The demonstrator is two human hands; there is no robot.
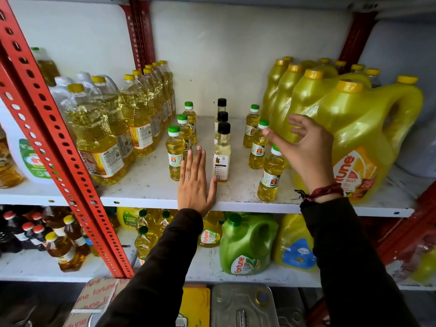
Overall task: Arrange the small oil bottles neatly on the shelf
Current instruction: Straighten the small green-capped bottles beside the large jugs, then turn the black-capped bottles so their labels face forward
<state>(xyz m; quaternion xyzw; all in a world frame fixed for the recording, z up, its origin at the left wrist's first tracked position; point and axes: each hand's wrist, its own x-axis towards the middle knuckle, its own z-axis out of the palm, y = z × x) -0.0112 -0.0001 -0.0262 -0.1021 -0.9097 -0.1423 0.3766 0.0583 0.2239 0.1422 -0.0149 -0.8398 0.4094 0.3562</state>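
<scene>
Both hands are empty. From the head view, the left hand (195, 182) lies flat, fingers together, on the white shelf (146, 185), between the front green-capped bottle (175, 153) and the front black-capped bottle (221, 153), its thumb at that bottle's base. The right hand (304, 149) hangs spread and relaxed over the nearest right-row bottle (271, 173), seemingly not touching it, though its cap is partly hidden. The small bottles stand in three rows running front to back, between the tall clear bottles (99, 138) and the yellow jugs (354, 133). One risk is that a careless sweep of either hand topples a slim bottle, and it takes its row down with it.
</scene>
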